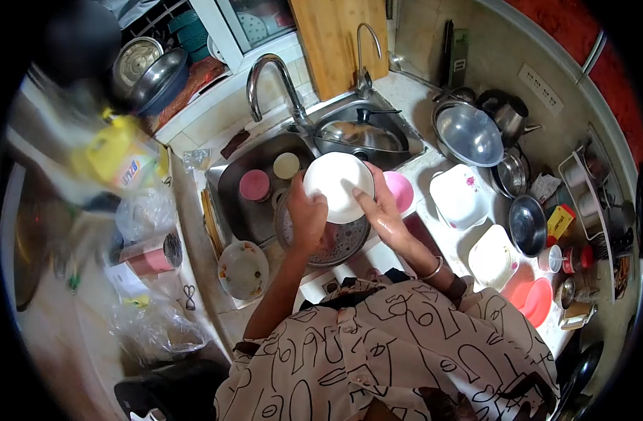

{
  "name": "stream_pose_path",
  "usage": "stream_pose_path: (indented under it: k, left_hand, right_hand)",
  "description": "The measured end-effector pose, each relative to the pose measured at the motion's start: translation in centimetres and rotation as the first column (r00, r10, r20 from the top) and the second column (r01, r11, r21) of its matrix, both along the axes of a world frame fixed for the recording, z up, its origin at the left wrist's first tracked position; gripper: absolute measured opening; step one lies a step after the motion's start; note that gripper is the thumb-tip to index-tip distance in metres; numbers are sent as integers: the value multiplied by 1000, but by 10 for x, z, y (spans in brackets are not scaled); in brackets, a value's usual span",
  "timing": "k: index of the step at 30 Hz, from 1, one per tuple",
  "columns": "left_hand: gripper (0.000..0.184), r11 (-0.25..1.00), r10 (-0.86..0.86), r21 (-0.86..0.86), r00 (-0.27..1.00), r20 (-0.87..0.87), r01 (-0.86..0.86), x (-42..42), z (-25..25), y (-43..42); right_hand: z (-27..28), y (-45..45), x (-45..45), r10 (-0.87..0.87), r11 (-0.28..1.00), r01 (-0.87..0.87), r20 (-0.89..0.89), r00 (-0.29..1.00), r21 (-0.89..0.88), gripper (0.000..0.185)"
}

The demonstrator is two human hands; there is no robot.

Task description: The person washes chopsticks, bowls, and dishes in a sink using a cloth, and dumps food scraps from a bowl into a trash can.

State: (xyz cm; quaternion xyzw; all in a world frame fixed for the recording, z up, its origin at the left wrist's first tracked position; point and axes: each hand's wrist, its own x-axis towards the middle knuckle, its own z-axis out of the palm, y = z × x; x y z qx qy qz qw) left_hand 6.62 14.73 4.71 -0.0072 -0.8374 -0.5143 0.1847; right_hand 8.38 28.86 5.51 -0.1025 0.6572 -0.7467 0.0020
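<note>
A white round bowl (341,172) is held between both hands, over the front of the sink. My left hand (307,219) grips its left side, thumb pressed on the white surface. On the opposite edge, my right hand (383,214) is closed with its thumb on the bowl too; the skin looks wet. Beneath the bowl is a metal strainer with a patterned base (339,247), partly hidden by the hands. In the left basin (230,184) stand a pink cup (255,185) and a cream cup (286,165). A pink bowl (400,191) lies just right of my right hand.
A tall faucet (271,63) arches over the left basin; a pot lid (360,133) occupies the right one. A flowered bowl (243,270) sits front left. White dishes (459,196), a steel bowl (469,133) and a red basin (537,303) line the right counter.
</note>
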Motion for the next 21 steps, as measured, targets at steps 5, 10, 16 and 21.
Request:
stream_pose_path:
  k: [5, 10, 16, 21]
  left_hand:
    - [30, 999, 42, 17, 996, -79, -41, -11, -13, -7]
    - [21, 950, 53, -309, 998, 29, -41, -15, 12, -14]
    - [31, 960, -184, -220, 982, -31, 173, -12, 5, -16]
    - [54, 926, -220, -318, 975, -14, 204, -10, 5, -19]
  right_hand:
    - [-8, -4, 2, 38, 996, -29, -105, 994, 84, 57]
    - [-3, -2, 2, 73, 992, -63, -90, 993, 110, 59]
    - [7, 3, -4, -68, 990, 82, -121, 990, 115, 53]
    - [11, 23, -10, 114, 981, -104, -52, 992, 165, 50]
